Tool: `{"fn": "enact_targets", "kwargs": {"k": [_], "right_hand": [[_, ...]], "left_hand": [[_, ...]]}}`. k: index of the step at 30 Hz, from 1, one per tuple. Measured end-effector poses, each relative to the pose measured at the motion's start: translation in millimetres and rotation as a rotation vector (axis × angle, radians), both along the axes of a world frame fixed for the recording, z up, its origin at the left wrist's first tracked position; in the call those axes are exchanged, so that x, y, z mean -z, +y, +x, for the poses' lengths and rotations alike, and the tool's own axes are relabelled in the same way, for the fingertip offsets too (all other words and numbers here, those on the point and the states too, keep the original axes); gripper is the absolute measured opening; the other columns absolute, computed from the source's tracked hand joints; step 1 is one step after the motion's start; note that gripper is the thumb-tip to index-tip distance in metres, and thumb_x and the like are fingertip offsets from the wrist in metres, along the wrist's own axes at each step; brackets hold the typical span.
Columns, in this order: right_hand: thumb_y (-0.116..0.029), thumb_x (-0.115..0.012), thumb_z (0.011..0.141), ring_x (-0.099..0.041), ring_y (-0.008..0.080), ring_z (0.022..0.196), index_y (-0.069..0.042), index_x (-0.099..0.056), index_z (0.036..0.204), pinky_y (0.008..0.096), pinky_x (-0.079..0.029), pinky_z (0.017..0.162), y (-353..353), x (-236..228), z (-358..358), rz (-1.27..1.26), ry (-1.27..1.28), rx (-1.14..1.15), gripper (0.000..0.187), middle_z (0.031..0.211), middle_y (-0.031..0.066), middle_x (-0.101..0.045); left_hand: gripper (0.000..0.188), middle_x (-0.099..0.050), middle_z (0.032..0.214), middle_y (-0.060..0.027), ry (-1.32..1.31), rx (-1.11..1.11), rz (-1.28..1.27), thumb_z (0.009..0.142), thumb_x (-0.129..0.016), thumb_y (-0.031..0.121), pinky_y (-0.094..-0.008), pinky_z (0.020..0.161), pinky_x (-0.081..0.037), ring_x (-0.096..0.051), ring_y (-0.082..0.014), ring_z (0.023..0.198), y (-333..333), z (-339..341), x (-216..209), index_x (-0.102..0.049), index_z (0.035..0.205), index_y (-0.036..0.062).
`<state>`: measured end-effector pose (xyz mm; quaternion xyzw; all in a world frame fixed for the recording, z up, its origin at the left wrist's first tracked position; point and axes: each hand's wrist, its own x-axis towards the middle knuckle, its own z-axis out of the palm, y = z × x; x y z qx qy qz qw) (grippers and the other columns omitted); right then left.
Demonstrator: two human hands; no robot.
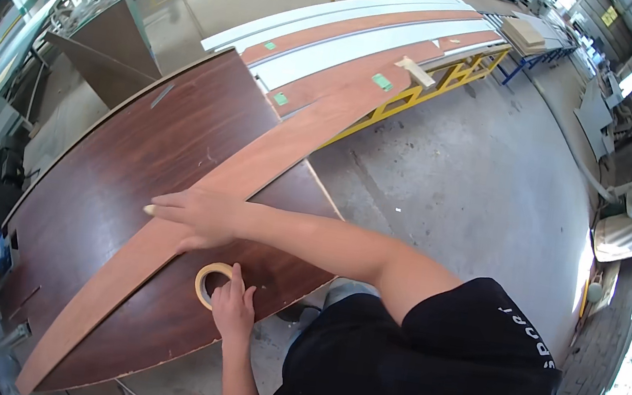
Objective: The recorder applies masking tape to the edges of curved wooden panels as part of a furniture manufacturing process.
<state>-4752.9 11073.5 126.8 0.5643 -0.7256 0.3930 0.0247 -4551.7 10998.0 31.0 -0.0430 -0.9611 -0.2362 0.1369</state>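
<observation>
A long reddish-brown wooden strip (pixel 106 279) lies diagonally across a dark brown wood-grain panel (pixel 182 118). My right hand (pixel 204 220) rests flat on that strip with its fingers stretched out to the left. Lower down, close to the panel's near edge, my left hand (pixel 233 309) grips the right side of a tan roll of masking tape (pixel 207 273). The roll's right part is covered by my fingers.
Beyond the panel, white and brown strips (pixel 353 49) with green tape pieces lie on a yellow frame (pixel 446 74). A small wood block (pixel 416 72) sits there. Boards (pixel 523 34) are stacked farther right. Upright panels (pixel 107 47) stand at left, with concrete floor (pixel 465 170) at right.
</observation>
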Motion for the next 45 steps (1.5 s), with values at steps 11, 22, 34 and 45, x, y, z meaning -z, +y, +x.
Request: {"fn": "enact_targets", "kwargs": {"k": [11, 22, 34, 45], "right_hand": [[-0.025, -0.07, 0.083, -0.055, 0.0337, 0.119, -0.003, -0.055, 0.131, 0.0393, -0.044, 0.101, 361.8, 76.2, -72.3, -0.014, -0.268, 0.813, 0.055, 0.127, 0.0182, -0.058], [-0.021, -0.072, 0.081, -0.06, 0.0299, 0.111, -0.001, -0.055, 0.13, 0.0374, -0.047, 0.094, 562.4, 100.4, -294.2, -0.091, -0.349, 1.06, 0.056, 0.123, 0.0169, -0.061], [-0.009, -0.068, 0.083, -0.062, 0.0138, 0.091, -0.004, -0.037, 0.146, 0.0284, -0.051, 0.083, 581.9, 123.1, -365.7, -0.012, -1.036, 0.723, 0.071, 0.117, 0.0085, -0.064], [-0.001, -0.068, 0.082, -0.059, 0.008, 0.074, -0.005, -0.03, 0.15, 0.0232, -0.05, 0.066, 589.3, 124.4, -387.5, -0.034, -1.291, 0.529, 0.077, 0.102, 0.0061, -0.064]], "left_hand": [[0.077, -0.063, 0.095, -0.0166, -0.42, -0.286, -0.196, 0.068, -0.082, 0.025, -0.0464, 0.075, -0.045, -0.058, -0.0385, 0.087, 58.3, -48.2, -58.1, -0.05, 0.135, 0.0036], [0.036, -0.067, 0.103, -0.0161, -0.185, -0.114, -0.059, 0.083, -0.072, 0.015, -0.039, 0.084, -0.05, -0.064, -0.032, 0.094, 299.9, -272.2, -93.4, -0.065, 0.116, 0.005], [0.018, -0.067, 0.095, -0.0106, -0.053, 0.102, 0.134, 0.079, -0.073, 0.013, -0.0384, 0.075, -0.05, -0.063, -0.0305, 0.088, 427.4, -440.0, -42.1, -0.068, 0.094, 0.0055], [0.023, -0.058, 0.092, -0.0083, -0.061, 0.325, -0.015, 0.07, -0.074, 0.014, -0.0381, 0.074, -0.05, -0.059, -0.0266, 0.089, 459.6, -548.4, -23.3, -0.061, 0.087, 0.0058]]}}
